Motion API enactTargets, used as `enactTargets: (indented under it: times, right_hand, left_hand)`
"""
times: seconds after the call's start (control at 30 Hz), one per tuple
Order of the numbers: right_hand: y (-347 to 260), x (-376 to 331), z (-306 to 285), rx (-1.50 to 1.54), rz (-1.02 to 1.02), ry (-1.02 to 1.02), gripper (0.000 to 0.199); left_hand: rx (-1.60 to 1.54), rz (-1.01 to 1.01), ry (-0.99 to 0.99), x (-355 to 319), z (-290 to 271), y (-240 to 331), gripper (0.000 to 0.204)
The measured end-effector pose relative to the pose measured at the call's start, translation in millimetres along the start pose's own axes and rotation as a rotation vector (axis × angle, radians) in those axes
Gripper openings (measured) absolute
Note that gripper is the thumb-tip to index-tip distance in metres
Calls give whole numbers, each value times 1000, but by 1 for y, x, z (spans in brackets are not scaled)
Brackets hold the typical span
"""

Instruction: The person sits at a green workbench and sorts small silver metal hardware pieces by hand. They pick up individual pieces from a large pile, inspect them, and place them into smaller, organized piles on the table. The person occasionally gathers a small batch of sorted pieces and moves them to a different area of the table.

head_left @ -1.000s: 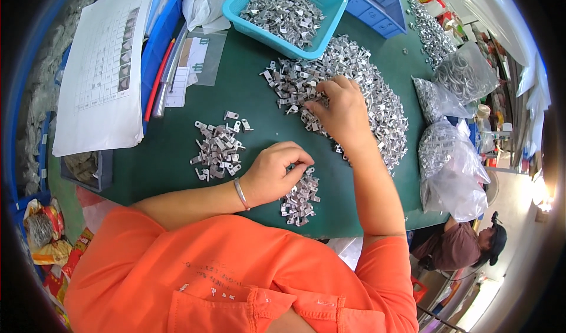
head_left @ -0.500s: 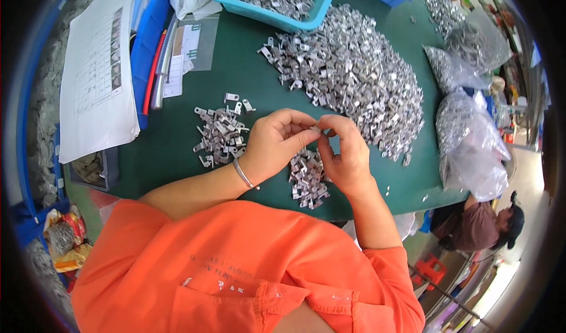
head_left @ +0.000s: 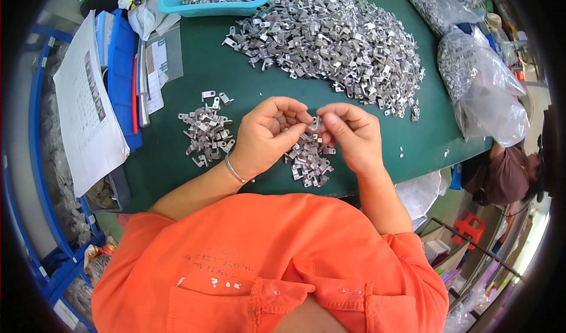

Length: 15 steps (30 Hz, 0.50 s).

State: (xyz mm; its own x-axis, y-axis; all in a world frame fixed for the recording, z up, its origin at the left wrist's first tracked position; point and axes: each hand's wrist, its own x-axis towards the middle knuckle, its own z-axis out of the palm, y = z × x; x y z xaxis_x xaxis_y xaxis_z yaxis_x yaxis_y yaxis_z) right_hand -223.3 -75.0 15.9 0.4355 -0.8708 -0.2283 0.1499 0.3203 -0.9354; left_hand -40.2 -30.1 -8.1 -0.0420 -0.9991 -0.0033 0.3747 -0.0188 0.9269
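My left hand (head_left: 268,133) and my right hand (head_left: 352,134) meet over the green table (head_left: 194,91), fingertips pinching one small metal bracket (head_left: 314,122) between them. Just below the hands lies a small pile of brackets (head_left: 308,159). Another small pile of brackets (head_left: 204,131) sits to the left of my left hand. A big heap of the same metal brackets (head_left: 336,38) spreads across the table beyond my hands. A thin bracelet circles my left wrist.
A teal basket (head_left: 224,7) full of brackets stands at the far edge. Clear bags of parts (head_left: 480,79) lie at the right. Papers (head_left: 88,109), a blue tray (head_left: 121,73) and a small card sit at the left. Another person (head_left: 501,171) is at the lower right.
My right hand came back from the big heap to meet my left hand in front of me. Both hands now pinch a bracket together; the view has tilted slightly.
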Motion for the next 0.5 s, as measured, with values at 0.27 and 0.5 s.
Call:
enactTargets:
  times: [0.27,0.5]
  right_hand:
    - [8,-18,-1,-526,-300,101,9]
    - [17,-29,-19,-994,-636,73,16]
  left_hand:
    - [133,54,-90,-3,-1,-8,16]
    - [644,203,30,3,-8,-3,21]
